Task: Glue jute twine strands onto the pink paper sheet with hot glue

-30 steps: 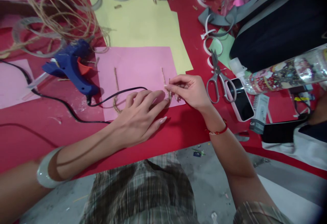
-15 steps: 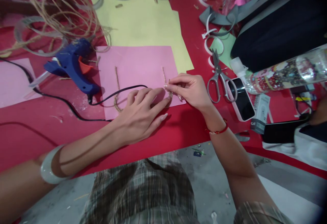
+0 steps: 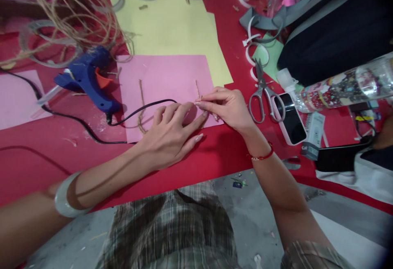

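Right hand [image 3: 225, 107] pinches twine [image 3: 197, 89] at pink sheet [image 3: 166, 76]; left hand [image 3: 167, 136], fingers spread, rests alongside. Looks like positioning; next calls for steady pressing.

You wear brown and grey-green plaid clothing [image 3: 172, 228], a pale, milky bangle [image 3: 63, 197] and a red bracelet [image 3: 263, 154] at a bright red table [image 3: 227, 146]. Before you, tan twine pieces [image 3: 141, 93] show against a plain pink sheet [image 3: 168, 76]; the paper [image 3: 172, 27] beyond is pale yellow. Your glue gun [image 3: 87, 82] is blue, its trigger [image 3: 103, 80] orange, its cord [image 3: 86, 129] black. The bottle [image 3: 337, 89] carries a speckled, multicoloured print.
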`<state>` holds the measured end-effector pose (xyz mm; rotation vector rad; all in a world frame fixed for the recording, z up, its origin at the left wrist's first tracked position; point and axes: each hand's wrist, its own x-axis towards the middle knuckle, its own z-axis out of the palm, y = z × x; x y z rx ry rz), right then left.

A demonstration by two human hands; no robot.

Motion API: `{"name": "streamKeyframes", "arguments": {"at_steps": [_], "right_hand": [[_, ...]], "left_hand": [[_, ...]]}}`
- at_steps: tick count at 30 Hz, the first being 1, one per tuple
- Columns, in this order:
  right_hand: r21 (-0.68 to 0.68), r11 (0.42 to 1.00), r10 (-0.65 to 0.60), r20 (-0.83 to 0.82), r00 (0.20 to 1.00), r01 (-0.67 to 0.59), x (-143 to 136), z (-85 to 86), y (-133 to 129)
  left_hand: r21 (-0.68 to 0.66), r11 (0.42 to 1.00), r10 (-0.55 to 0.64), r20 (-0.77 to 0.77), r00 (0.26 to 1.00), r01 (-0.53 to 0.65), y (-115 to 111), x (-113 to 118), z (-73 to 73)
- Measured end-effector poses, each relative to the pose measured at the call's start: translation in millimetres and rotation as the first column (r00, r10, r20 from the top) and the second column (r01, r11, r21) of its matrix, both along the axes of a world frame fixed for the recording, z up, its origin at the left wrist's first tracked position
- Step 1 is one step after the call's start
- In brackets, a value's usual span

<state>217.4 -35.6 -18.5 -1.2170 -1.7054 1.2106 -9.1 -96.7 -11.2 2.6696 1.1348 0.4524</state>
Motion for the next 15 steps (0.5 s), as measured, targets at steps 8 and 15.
{"name": "streamKeyframes", "arguments": {"at_steps": [8,15], "right_hand": [[-0.014,1.0,-0.003,-0.021,1.0,0.002,0.4,0.4,0.5],[-0.005,1.0,-0.005,-0.028,1.0,0.004,0.2,0.2,0.9]], "left_hand": [[0.016,1.0,0.008,-0.009,1.0,-0.007,2.0,1.3,-0.7],[0.004,0.999,0.031,0.009,0.999,-0.032,1.2,4.7,-3.6]]}}
